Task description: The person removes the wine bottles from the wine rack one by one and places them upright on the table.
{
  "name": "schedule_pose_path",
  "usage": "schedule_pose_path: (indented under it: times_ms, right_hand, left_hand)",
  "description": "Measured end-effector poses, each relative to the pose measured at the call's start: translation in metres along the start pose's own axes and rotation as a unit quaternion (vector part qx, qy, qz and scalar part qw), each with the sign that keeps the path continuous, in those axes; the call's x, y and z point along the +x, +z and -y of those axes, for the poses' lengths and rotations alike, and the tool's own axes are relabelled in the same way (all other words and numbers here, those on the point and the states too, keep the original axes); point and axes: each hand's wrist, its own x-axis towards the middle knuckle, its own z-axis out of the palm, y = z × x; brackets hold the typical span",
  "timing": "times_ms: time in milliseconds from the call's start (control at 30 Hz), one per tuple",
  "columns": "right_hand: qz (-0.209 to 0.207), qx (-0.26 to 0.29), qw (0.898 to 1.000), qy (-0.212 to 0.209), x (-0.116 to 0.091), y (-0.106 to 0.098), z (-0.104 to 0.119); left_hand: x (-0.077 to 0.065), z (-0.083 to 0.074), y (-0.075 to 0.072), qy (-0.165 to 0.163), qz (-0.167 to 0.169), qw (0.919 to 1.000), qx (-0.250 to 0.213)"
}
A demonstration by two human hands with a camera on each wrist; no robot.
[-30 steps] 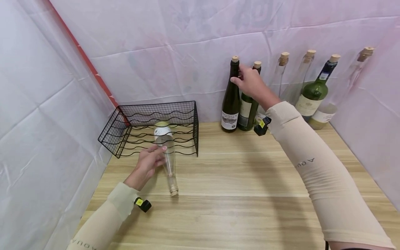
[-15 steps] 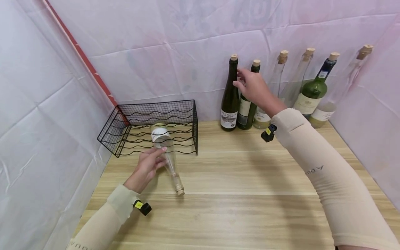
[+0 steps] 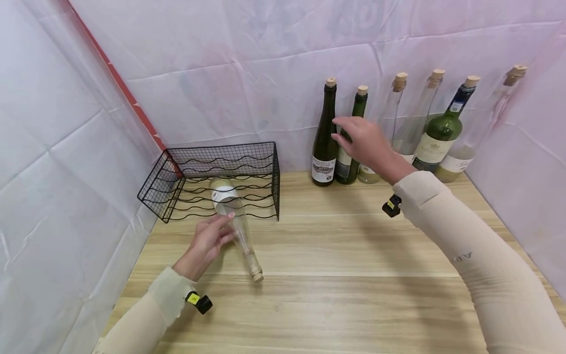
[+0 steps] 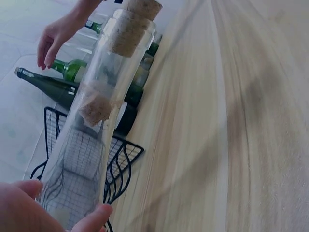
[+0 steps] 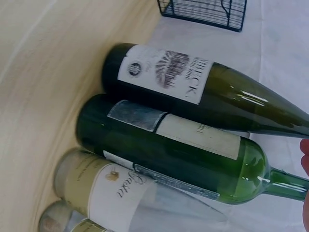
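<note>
My left hand (image 3: 210, 241) holds a clear glass bottle (image 3: 236, 221) around its body, thumb on top. The bottle lies tilted, its labelled base over the wavy wires of a black wire wine rack (image 3: 277, 182) and its neck towards me. A cork (image 4: 142, 7) plugs its mouth, and a brown cork-like piece (image 4: 95, 108) shows lower in the neck. My right hand (image 3: 364, 142), thumb and fingers apart with nothing between them, hovers before a dark wine bottle (image 3: 325, 140) with a white label and a green wine bottle (image 5: 193, 150) beside it. Only its fingertips (image 5: 305, 147) show in the right wrist view.
Right of the green bottle stand more corked bottles along the back sheet: several clear ones, among them a clear bottle (image 3: 457, 160) at the far right, and a green bottle (image 3: 444, 130) with a cream label. White sheets (image 3: 66, 123) wall the wooden table (image 3: 309, 295).
The clear bottle's corked end has swung right and its base left in my left hand. My right hand has dropped and drawn back from the dark bottle's neck.
</note>
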Motion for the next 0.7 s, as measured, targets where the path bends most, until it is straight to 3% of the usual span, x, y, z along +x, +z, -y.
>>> schedule_pose_path:
  times_ms: [333, 700]
  right_hand:
    - [0.037, 0.018, 0.997, -0.062, -0.017, 0.004, 0.017]
    - [0.037, 0.041, 0.993, -0.108, -0.024, 0.006, 0.028]
  left_hand:
    - [-0.011, 0.006, 0.003, -0.002, -0.007, 0.9997, -0.025]
    - [-0.019, 0.006, 0.008, -0.004, -0.020, 0.9990, -0.039]
